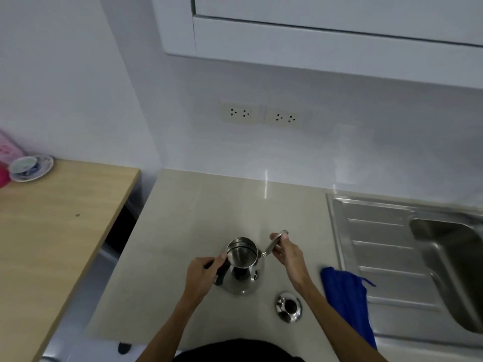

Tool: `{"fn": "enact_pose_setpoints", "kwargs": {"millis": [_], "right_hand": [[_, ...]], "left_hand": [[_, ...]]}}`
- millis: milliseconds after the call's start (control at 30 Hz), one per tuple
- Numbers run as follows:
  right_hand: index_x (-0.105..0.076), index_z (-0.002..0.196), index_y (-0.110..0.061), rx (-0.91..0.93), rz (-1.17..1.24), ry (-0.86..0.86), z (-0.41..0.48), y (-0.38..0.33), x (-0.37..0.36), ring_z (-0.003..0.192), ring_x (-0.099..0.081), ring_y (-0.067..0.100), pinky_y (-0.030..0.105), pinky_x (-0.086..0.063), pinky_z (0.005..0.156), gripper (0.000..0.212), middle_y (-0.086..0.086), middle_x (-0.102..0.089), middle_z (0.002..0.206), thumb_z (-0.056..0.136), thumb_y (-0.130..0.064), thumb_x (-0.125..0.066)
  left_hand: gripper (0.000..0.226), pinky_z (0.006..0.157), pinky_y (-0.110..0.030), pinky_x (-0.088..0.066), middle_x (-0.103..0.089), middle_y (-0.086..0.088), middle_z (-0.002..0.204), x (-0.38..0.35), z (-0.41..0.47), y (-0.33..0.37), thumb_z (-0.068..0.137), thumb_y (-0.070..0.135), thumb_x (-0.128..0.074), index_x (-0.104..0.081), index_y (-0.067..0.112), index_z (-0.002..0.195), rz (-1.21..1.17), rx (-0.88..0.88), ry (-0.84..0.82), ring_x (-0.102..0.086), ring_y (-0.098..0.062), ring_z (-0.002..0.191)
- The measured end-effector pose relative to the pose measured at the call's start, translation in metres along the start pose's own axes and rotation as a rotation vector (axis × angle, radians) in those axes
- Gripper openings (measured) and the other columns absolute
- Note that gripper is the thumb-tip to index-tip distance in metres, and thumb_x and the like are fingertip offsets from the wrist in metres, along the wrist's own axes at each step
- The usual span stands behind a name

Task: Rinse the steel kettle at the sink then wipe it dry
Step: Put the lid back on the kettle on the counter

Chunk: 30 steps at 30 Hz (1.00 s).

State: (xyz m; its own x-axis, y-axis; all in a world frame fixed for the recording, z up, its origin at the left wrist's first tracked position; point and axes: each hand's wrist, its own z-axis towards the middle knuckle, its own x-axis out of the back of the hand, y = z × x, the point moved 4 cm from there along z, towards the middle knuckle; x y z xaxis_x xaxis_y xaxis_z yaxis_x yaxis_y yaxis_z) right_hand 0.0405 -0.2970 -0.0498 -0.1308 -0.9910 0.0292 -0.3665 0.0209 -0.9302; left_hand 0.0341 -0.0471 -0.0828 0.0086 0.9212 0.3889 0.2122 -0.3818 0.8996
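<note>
**Kettle open on the counter, both hands on it**

So the kettle (241, 267) sits upright on the beige counter (183, 231), lid off, well left of the sink (444, 257). The left hand (202, 276) is wrapped around its black handle (222, 270). The right hand (286, 253) pinches the thin spout (274, 242) between its fingertips. The lid (288, 307) lies on the counter just in front of the kettle, apart from it. A blue cloth (347, 296) drapes over the edge where the counter meets the sink's drainboard. A cup and saucer (30, 167) sits on the wooden table (52, 231) to the left.
</note>
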Motion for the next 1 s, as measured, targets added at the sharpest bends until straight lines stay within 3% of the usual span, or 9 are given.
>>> {"fn": "enact_pose_setpoints", "kwargs": {"millis": [200, 300, 433, 500, 567, 633, 733, 867, 1000], "right_hand": [[-0.064, 0.129, -0.013, 0.052, -0.038, 0.021, -0.001, 0.015, 0.005, 0.125, -0.058, 0.017, 0.039, -0.046, 0.11, 0.088, 0.006, -0.063, 0.133, 0.077, -0.082, -0.047], [-0.064, 0.129, -0.017, 0.048, -0.079, 0.024, -0.002, 0.021, 0.009, 0.124, -0.059, 0.013, 0.042, -0.046, 0.11, 0.084, -0.002, -0.066, 0.129, 0.077, -0.081, -0.049], [-0.059, 0.123, -0.044, 0.065, -0.242, -0.078, -0.001, 0.018, 0.015, 0.119, -0.056, -0.007, 0.037, -0.045, 0.11, 0.037, -0.029, -0.063, 0.121, 0.089, -0.058, -0.059], [-0.051, 0.132, -0.039, 0.058, -0.372, -0.127, -0.005, 0.027, 0.024, 0.119, -0.055, -0.001, 0.03, -0.046, 0.105, 0.047, -0.019, -0.058, 0.131, 0.088, -0.052, -0.062], [-0.045, 0.143, -0.025, 0.044, -0.542, -0.152, -0.013, 0.046, 0.039, 0.124, -0.053, 0.009, 0.024, -0.045, 0.101, 0.072, -0.008, -0.054, 0.137, 0.082, -0.058, -0.065], [-0.048, 0.142, -0.02, 0.038, -0.732, -0.209, -0.023, 0.069, 0.053, 0.127, -0.051, 0.011, 0.02, -0.039, 0.101, 0.078, -0.007, -0.054, 0.139, 0.079, -0.064, -0.064], [-0.052, 0.136, -0.019, 0.031, -0.902, -0.276, -0.039, 0.098, 0.072, 0.123, -0.053, 0.01, 0.013, -0.034, 0.099, 0.068, -0.006, -0.057, 0.134, 0.08, -0.051, -0.073], [-0.055, 0.128, -0.016, 0.05, -0.967, -0.293, -0.049, 0.117, 0.084, 0.115, -0.056, 0.016, 0.025, -0.043, 0.102, 0.059, -0.001, -0.061, 0.126, 0.078, -0.039, -0.076], [-0.059, 0.115, -0.019, 0.1, -0.959, -0.184, -0.055, 0.124, 0.083, 0.105, -0.058, 0.018, 0.03, -0.048, 0.091, 0.045, -0.002, -0.063, 0.117, 0.077, -0.036, -0.076]], "left_hand": [[0.065, 0.052, -0.029, -0.024, -0.03, 0.005, 0.042, -0.004, -0.001, 0.001, 0.08, 0.066, -0.056, -0.034, 0.018, 0.043, 0.051, -0.008, -0.002, -0.029, -0.008, 0.046], [0.064, 0.048, -0.025, -0.019, -0.024, 0.004, 0.046, -0.003, -0.002, 0.004, 0.078, 0.067, -0.055, -0.029, 0.018, 0.047, 0.098, -0.039, 0.011, -0.023, -0.007, 0.047], [0.06, 0.048, -0.024, -0.014, -0.02, 0.004, 0.048, -0.002, -0.003, 0.007, 0.079, 0.066, -0.055, -0.024, 0.021, 0.051, 0.133, -0.103, 0.048, -0.019, -0.008, 0.048], [0.059, 0.049, -0.026, -0.015, -0.019, 0.004, 0.051, -0.002, -0.003, 0.006, 0.08, 0.065, -0.054, -0.025, 0.022, 0.053, 0.153, -0.122, 0.051, -0.019, -0.008, 0.05], [0.059, 0.05, -0.028, -0.015, -0.019, 0.004, 0.053, -0.002, -0.003, 0.005, 0.081, 0.065, -0.054, -0.025, 0.022, 0.054, 0.157, -0.135, 0.051, -0.019, -0.008, 0.051], [0.059, 0.05, -0.029, -0.017, -0.02, 0.004, 0.052, -0.001, -0.003, 0.004, 0.082, 0.065, -0.054, -0.025, 0.021, 0.053, 0.158, -0.142, 0.056, -0.019, -0.008, 0.051], [0.063, 0.052, -0.031, -0.02, -0.023, 0.004, 0.051, -0.002, -0.002, 0.001, 0.084, 0.064, -0.054, -0.028, 0.016, 0.053, 0.151, -0.138, 0.04, -0.023, -0.01, 0.051], [0.073, 0.053, -0.03, -0.026, -0.032, -0.002, 0.049, -0.003, 0.0, -0.009, 0.085, 0.066, -0.053, -0.036, 0.002, 0.055, 0.147, -0.103, 0.024, -0.03, -0.014, 0.049], [0.072, 0.054, -0.031, -0.027, -0.032, -0.004, 0.05, -0.004, -0.001, -0.009, 0.085, 0.066, -0.054, -0.036, 0.002, 0.056, 0.137, -0.091, 0.026, -0.029, -0.015, 0.051]]}}
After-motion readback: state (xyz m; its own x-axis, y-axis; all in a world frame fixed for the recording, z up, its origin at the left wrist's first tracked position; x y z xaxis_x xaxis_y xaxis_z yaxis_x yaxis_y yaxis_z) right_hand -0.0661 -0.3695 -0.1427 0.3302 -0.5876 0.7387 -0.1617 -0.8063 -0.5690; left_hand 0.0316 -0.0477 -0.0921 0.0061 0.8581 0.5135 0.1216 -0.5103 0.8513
